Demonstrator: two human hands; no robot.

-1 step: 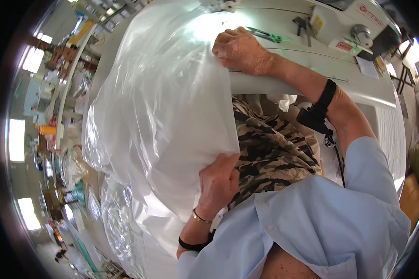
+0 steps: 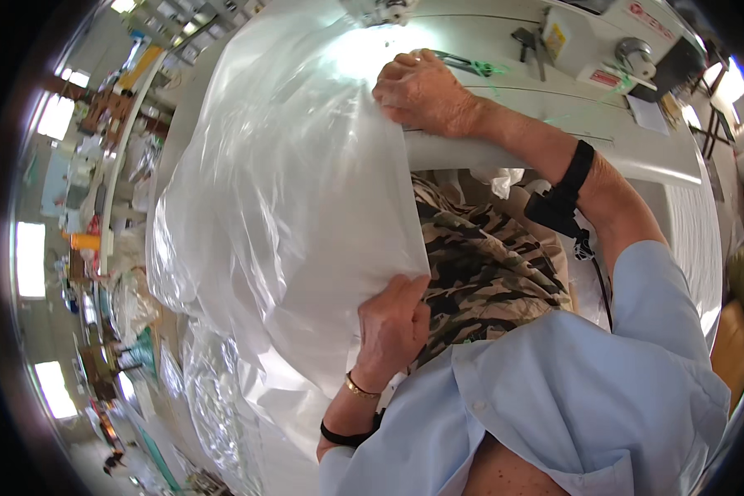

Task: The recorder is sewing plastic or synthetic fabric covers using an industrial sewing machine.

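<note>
A large translucent white plastic sheet (image 2: 281, 190) spreads over the table and hangs down toward my lap. My right hand (image 2: 426, 93) is closed on its right edge, close beside the brightly lit spot below the sewing machine head (image 2: 382, 10). Lower along the same edge, near my lap, my left hand (image 2: 391, 326) pinches the sheet between thumb and bent fingers. The stretch of edge between my hands runs fairly straight. Just past my right fingers lies a dark slim tool (image 2: 463, 63) with green thread tangled at one end.
Two small dark tools (image 2: 533, 51) lie farther right, before the white machine body with its handwheel (image 2: 636, 56). A black strap device (image 2: 555, 207) on my right forearm trails a cable. Crumpled clear plastic (image 2: 215, 397) lies at lower left. Cluttered benches (image 2: 124, 157) run along the left.
My left hand has shifted very slightly right with the sheet's edge. The table and machine sit a touch farther left in view; both holds are the same.
</note>
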